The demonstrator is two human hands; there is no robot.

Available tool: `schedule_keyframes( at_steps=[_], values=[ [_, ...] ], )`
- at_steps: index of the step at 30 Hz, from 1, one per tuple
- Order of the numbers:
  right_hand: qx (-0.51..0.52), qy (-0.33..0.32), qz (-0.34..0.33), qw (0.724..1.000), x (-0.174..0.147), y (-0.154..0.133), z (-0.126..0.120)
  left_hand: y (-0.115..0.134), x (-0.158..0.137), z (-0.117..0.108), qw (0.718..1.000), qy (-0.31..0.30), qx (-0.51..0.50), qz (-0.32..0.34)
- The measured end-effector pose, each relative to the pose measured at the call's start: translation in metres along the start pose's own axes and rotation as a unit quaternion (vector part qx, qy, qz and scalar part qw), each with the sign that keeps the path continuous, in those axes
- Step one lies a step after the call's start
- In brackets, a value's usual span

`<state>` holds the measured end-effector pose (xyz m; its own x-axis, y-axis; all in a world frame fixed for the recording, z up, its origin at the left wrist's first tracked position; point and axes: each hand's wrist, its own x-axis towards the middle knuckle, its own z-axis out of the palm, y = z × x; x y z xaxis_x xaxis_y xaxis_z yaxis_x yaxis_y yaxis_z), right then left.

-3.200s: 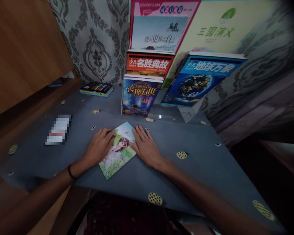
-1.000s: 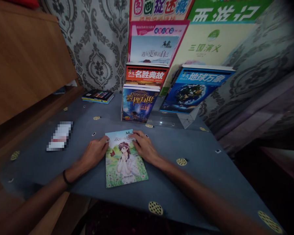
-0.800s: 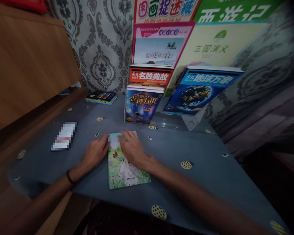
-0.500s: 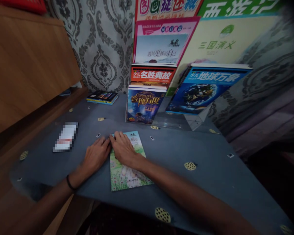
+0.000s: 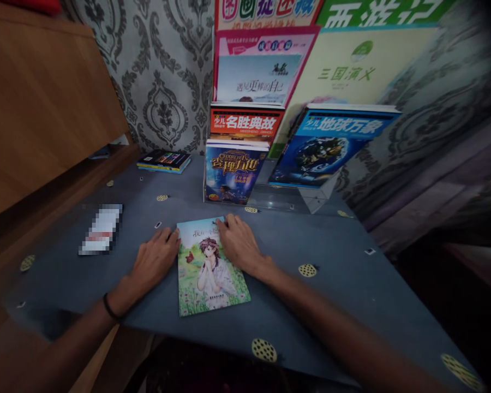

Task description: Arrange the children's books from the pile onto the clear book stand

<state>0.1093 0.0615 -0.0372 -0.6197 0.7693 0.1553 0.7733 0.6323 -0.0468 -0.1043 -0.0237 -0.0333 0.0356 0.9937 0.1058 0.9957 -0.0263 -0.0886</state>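
Observation:
A thin children's book (image 5: 210,278) lies flat on the table, its cover showing a drawn figure in a flowery meadow with a red butterfly. My left hand (image 5: 157,254), a dark band at its wrist, rests palm down beside the book's upper left edge, fingertips touching it. Over the upper right corner of the cover lies my right hand (image 5: 241,243), fingers loosely bent and touching the book. Part of the title is hidden under its fingers. Neither hand lifts the book.
Behind the book stands a clear display rack (image 5: 317,199) with several upright books, among them a dark blue one (image 5: 231,174) and a globe-covered one (image 5: 329,150). A blurred phone-like thing (image 5: 102,229) lies left. A small stack of books (image 5: 164,161) sits by the wall on the blue-grey tablecloth (image 5: 331,305).
My right hand has slid from the upper left of the cover to its upper right corner, uncovering the drawn figure. My left hand stays at the left edge. The view has shifted slightly.

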Motion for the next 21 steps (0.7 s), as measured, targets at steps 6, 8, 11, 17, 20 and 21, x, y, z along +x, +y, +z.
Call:
schedule_keyframes(
  at_steps=[6, 8, 11, 17, 20, 21],
  values=[
    [0.117, 0.017, 0.002, 0.993, 0.001, 0.036, 0.013, -0.001, 0.007, 0.000, 0.998, 0.041, -0.022, 0.035],
    [0.160, 0.020, -0.017, 0.987, 0.004, 0.045, 0.018, 0.003, 0.017, 0.004, 0.993, 0.068, -0.057, 0.078],
    [0.194, 0.039, -0.045, 0.979, 0.006, 0.053, 0.023, 0.013, 0.038, 0.016, 0.976, 0.099, -0.116, 0.157],
    [0.192, 0.043, -0.070, 0.978, 0.006, 0.057, 0.028, 0.028, 0.065, 0.034, 0.955, 0.096, -0.170, 0.224],
    [0.184, 0.036, -0.065, 0.980, 0.007, 0.057, 0.028, 0.035, 0.056, 0.030, 0.949, 0.078, -0.172, 0.252],
    [0.181, 0.035, -0.064, 0.981, 0.007, 0.057, 0.029, 0.037, 0.050, 0.027, 0.946, 0.070, -0.172, 0.266]
  ],
)
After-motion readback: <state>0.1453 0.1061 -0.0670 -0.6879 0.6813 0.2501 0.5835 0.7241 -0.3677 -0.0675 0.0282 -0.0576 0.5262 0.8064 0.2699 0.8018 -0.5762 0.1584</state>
